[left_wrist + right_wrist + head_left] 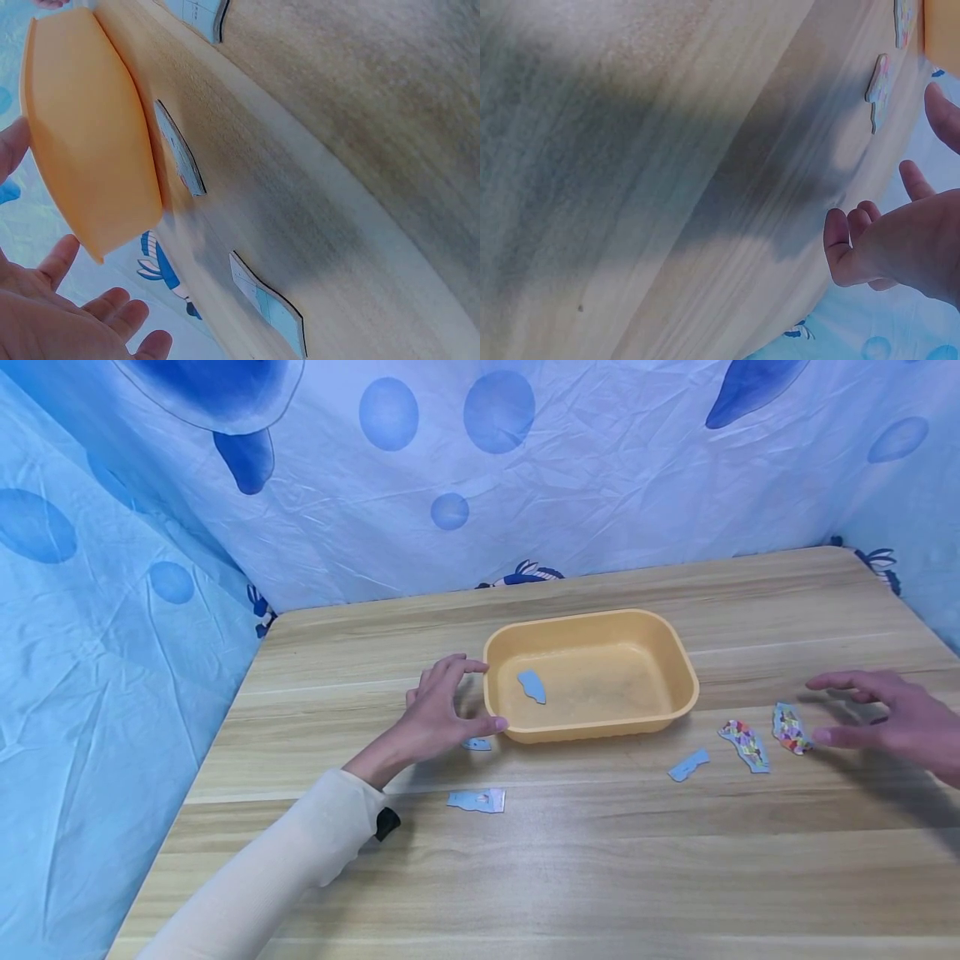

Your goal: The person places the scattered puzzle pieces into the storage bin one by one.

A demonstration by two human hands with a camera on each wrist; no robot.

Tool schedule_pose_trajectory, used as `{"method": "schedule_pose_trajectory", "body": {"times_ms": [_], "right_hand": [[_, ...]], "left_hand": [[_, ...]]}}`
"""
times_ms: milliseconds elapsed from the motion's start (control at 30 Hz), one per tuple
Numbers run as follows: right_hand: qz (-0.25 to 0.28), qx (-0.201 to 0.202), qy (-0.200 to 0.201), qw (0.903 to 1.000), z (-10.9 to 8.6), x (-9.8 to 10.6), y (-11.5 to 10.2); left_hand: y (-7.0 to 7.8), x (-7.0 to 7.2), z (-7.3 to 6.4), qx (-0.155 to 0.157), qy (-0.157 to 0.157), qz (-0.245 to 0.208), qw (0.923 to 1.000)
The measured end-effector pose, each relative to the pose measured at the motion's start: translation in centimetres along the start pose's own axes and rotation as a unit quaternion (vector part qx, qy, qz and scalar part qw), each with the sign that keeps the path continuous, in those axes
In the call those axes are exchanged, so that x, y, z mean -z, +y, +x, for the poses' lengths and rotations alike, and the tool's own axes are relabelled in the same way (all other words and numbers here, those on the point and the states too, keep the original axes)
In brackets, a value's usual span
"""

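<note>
A shallow orange-yellow plastic tray [592,727] stands on the table with one flat blue puzzle piece [532,686] inside. My left hand [442,706] is at its left end, thumb and index finger spread and touching the rim. Below that hand lie a partly covered blue piece [477,744] and a pale blue piece [477,800]. Another piece [270,304] shows only in the left wrist view. My right hand [892,718] hovers empty, fingers loosely bent, beside a multicoloured piece [790,728]. Left of that are a second multicoloured piece [746,746] and a small blue piece [688,765].
The wood-grain table [600,868] spreads under everything. A blue printed cloth [585,485] hangs along its back edge and continues down both sides. A small black object [387,823] shows beneath the left cuff.
</note>
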State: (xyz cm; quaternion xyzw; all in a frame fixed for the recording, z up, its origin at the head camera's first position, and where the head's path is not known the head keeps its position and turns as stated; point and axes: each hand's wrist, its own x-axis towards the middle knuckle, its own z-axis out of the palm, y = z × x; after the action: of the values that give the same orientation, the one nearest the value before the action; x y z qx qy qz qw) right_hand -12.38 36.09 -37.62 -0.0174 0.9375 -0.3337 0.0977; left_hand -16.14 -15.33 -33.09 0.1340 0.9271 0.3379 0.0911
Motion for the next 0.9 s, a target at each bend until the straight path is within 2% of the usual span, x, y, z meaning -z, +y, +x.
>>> {"method": "schedule_pose_trajectory", "body": {"times_ms": [233,567,800,900], "right_hand": [[-0.015,-0.013,-0.007,0.9998,0.0,-0.5,-0.4],[-0.017,0.023,0.017,0.9994,0.0,-1.2,-0.1],[-0.059,0.064,0.048,0.9950,0.2,-1.8,-0.4],[-0.074,0.065,0.051,0.9938,0.1,-2.0,-0.4]], "left_hand": [[0.1,0.0,0.0,0.002,-0.002,-0.001,1.0000],[0.0,0.0,-0.1,0.006,-0.004,0.001,1.0000],[0.2,0.0,-0.1,0.006,-0.003,0.003,1.0000],[0.2,0.1,-0.1,0.007,-0.003,0.004,1.0000]]}}
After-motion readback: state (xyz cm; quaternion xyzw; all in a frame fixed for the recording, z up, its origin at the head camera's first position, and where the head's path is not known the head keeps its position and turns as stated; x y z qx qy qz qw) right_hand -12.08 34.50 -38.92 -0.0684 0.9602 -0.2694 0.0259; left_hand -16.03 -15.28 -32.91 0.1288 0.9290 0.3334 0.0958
